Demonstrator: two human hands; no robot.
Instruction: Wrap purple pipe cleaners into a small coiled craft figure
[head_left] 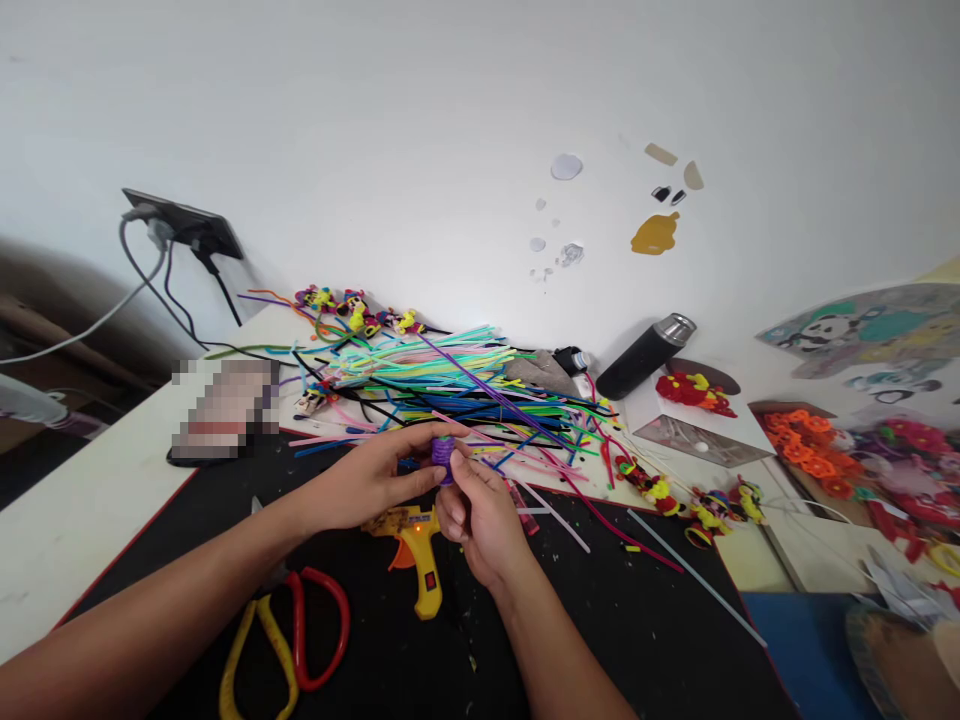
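Between my two hands is a small coil of purple pipe cleaner (443, 459), with a bit of green at its top. My left hand (397, 465) pinches it from the left side, thumb and fingers closed on it. From the right, my right hand (484, 510) grips the same coil with its thumb pressed along it and the other fingers curled. Just below the hands, a yellow glue gun (426, 570) with an orange trigger lies on the black mat (390, 660), its small light lit. Scissors (300, 630) with one red and one yellow handle lie to the left, near my left forearm.
Behind my hands spreads a heap of colourful pipe cleaners (450, 370). Small pipe-cleaner figures (356, 312) sit at the back left, more figures (705, 515) at the right. A black thermos (637, 360) leans by a white box (697, 430). A blurred-out phone-like object (225, 410) lies left.
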